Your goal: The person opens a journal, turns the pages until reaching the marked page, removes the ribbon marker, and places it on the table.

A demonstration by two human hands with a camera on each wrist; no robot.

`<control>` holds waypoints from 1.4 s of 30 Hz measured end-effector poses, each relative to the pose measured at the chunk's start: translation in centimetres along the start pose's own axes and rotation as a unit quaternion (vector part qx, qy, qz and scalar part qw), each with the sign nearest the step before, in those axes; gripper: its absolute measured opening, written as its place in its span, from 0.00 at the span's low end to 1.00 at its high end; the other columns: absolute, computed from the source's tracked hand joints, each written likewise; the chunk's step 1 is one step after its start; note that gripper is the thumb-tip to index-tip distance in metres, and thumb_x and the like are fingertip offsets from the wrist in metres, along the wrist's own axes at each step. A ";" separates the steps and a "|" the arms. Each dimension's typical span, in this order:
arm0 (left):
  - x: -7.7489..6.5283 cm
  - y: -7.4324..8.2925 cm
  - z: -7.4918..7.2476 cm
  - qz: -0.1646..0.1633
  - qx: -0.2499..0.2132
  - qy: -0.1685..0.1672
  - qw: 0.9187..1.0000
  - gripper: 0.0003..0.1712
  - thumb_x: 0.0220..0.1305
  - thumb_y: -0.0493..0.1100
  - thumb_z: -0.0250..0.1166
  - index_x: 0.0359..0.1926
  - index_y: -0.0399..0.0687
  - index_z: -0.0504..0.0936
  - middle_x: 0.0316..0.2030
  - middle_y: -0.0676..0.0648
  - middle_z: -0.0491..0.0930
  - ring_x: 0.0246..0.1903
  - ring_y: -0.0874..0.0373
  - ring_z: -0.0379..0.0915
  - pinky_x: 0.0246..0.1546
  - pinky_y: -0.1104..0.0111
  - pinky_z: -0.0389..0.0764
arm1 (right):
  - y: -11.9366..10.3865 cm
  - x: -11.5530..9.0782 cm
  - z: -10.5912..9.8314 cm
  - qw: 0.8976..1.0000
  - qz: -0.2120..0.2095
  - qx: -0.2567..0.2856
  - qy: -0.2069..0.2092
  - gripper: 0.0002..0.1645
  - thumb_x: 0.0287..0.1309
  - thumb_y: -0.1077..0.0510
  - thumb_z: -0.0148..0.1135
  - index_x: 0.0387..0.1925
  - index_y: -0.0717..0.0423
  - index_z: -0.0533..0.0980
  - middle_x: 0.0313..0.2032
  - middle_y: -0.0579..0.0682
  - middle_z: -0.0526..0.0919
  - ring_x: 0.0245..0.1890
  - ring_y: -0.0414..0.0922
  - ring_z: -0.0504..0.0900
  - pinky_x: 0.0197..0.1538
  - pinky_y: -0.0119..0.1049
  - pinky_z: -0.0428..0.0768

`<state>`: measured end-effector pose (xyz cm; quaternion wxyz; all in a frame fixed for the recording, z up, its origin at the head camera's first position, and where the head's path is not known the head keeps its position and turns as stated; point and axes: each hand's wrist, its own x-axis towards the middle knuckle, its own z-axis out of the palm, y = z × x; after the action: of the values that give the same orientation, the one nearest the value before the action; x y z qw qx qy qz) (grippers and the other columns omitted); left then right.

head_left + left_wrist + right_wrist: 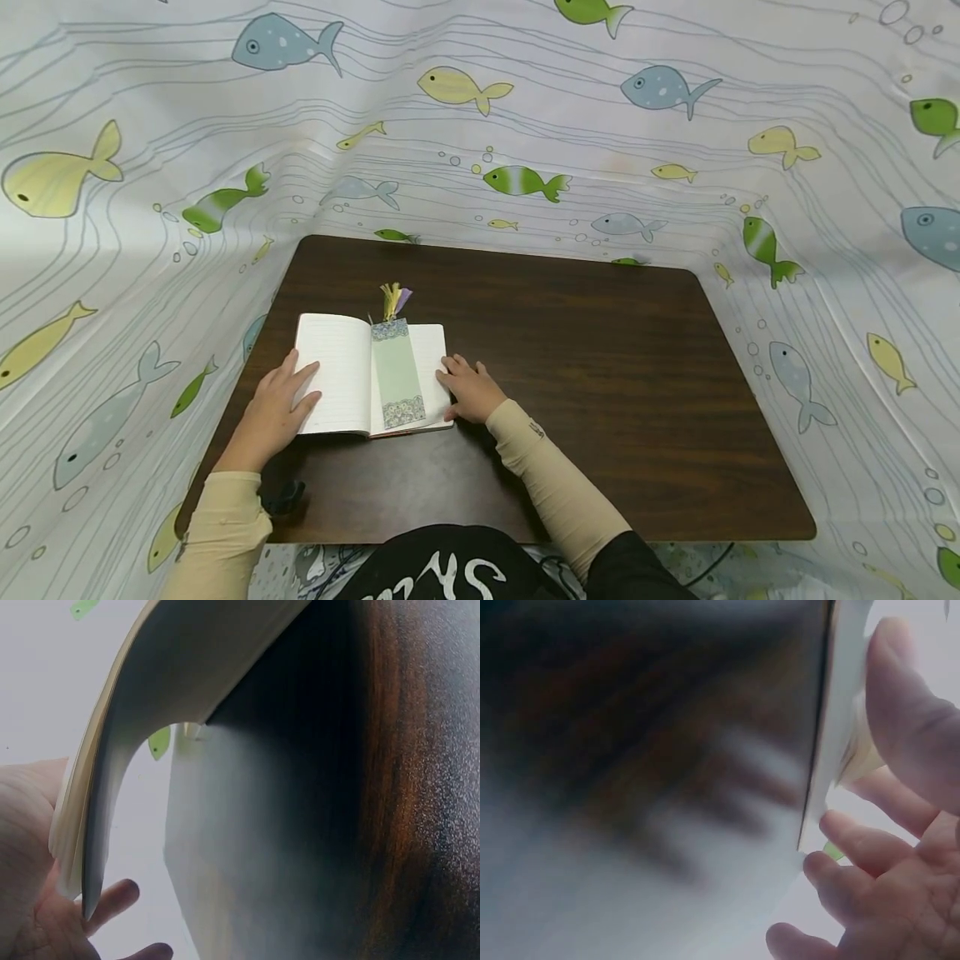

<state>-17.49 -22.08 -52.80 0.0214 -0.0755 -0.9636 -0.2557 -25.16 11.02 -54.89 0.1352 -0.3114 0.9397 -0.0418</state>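
Note:
An open notebook (341,379) with ruled white pages lies at the left of the table. On its right page is a pale green bookmark (397,367) with patterned ends; a yellow and purple tassel (392,300) sticks out past the top edge. My left hand (272,417) rests at the left page's outer edge with fingers spread. In the left wrist view that side's dark cover (180,660) curves above the tabletop. Along the right edge, my right hand (472,393) touches the notebook with loosely bent fingers, its thumb near the lower corner.
The dark brown wooden table (600,400) extends far to the right of the notebook. A fish-patterned white cloth (525,125) surrounds it at the back and sides. A small black object (283,497) is beside the left wrist. Cables (708,562) hang below the front edge.

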 end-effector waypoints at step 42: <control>0.0 0.0 0.2 0.002 -0.024 -0.015 1.000 0.31 0.73 0.49 0.52 0.70 0.39 0.62 0.73 0.29 0.42 0.67 0.25 0.44 0.53 0.27 0.54 | 14.3 -2.4 -0.9 0.930 0.167 0.280 0.170 0.28 0.60 0.66 0.62 0.63 0.52 0.74 0.62 0.56 0.75 0.63 0.53 0.72 0.63 0.48 0.72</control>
<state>-17.51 -21.96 -52.99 0.0054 -0.0816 -0.9574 -0.2771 -31.77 23.95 -55.85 0.0601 -0.0880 0.9372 -0.3321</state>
